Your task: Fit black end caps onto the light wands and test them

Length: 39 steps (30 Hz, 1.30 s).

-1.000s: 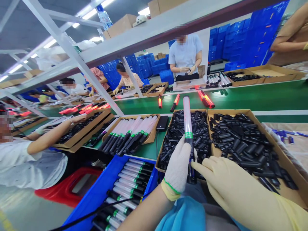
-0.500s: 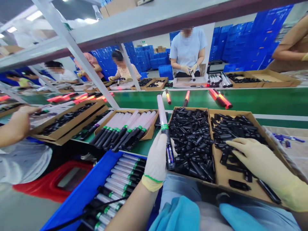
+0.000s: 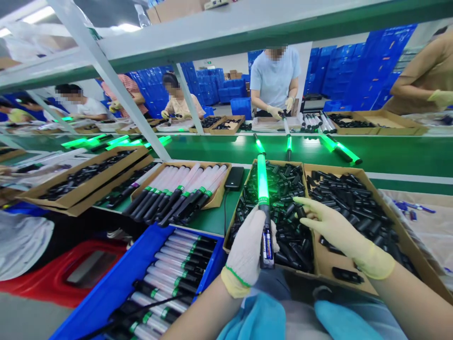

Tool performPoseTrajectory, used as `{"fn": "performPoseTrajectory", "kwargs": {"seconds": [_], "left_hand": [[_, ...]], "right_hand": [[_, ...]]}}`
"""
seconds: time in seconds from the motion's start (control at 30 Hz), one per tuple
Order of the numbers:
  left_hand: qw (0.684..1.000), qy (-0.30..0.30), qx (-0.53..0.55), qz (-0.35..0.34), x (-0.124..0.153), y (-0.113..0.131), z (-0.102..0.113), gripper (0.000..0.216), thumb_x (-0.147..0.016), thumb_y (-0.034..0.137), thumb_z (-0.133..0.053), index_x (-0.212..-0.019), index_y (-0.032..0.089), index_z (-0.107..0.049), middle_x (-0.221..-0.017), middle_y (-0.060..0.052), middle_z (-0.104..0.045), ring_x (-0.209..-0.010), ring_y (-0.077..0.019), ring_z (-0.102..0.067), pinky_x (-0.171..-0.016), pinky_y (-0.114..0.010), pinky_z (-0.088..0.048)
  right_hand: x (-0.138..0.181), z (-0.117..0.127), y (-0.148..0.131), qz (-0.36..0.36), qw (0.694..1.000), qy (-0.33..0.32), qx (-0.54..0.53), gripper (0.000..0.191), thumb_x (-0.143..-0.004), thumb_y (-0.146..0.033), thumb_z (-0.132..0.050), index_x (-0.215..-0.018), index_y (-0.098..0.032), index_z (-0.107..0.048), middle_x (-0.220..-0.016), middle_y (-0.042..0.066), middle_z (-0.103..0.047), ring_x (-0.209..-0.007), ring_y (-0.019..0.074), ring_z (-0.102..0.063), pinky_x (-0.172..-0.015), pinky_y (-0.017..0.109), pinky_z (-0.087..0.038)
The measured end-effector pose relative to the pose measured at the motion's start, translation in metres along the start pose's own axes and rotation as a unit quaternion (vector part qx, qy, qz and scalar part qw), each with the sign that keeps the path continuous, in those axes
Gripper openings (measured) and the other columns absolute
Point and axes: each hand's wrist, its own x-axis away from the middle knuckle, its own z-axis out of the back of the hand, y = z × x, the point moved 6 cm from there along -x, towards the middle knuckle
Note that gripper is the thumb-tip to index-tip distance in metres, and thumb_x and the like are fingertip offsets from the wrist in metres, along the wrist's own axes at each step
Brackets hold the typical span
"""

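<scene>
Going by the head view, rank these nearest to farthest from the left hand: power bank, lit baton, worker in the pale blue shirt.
1. Lit baton: gripped in the left hand.
2. Power bank: on the table, beyond and leftward.
3. Worker in the pale blue shirt: across the conveyor.

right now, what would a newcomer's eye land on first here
The green-glowing wand stands upright mid-frame, gripped by the left hand, with batteries showing at its open lower end. Behind it, more lit green wands lie on the green belt. The right hand reaches across cardboard boxes heaped with black caps.
</scene>
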Motion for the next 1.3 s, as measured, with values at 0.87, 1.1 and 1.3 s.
{"fn": "performPoseTrajectory", "kwargs": {"seconds": [0.87, 1.1, 1.3], "left_hand": [[0.996, 0.057, 0.057, -0.048, -0.002, 0.022, 0.009, 0.038, -0.078, 0.043, -0.077, -0.099, 0.017, -0.060, -0.073, -0.001, -0.067, -0.051, -0.0119, -0.064, -0.050, -0.023, -0.054], [0.994, 0.075, 0.024, -0.078, -0.004, 0.035, 0.027, 0.036, -0.088, 0.042, -0.067, -0.109, 0.015, -0.059, -0.075, -0.002, -0.067, -0.048, -0.0107, -0.061, -0.046, -0.021, -0.052], [0.998, 0.035, 0.044, -0.036, -0.009, 0.027, 0.012, 0.040, -0.087, 0.043, -0.068, -0.113, 0.016, -0.057, -0.075, -0.001, -0.066, -0.050, -0.0099, -0.061, -0.049, -0.021, -0.054]], "right_hand": [[-0.034, -0.046, -0.061, 0.320, 0.882, -0.074, 0.339, 0.022, -0.088, -0.013, -0.059, -0.105, -0.017, -0.072, -0.103, 0.011, -0.070, -0.099, 0.0253, -0.063, -0.088, 0.041, -0.051], [-0.001, 0.058, 0.015, 0.172, 0.903, 0.039, 0.392, 0.029, -0.088, -0.029, -0.054, -0.106, -0.019, -0.074, -0.108, 0.012, -0.071, -0.099, 0.0331, -0.064, -0.089, 0.051, -0.052], [-0.037, 0.009, 0.003, 0.179, 0.911, -0.048, 0.368, 0.031, -0.095, -0.019, -0.048, -0.113, -0.018, -0.073, -0.113, 0.012, -0.067, -0.103, 0.0273, -0.062, -0.094, 0.044, -0.049]]}}
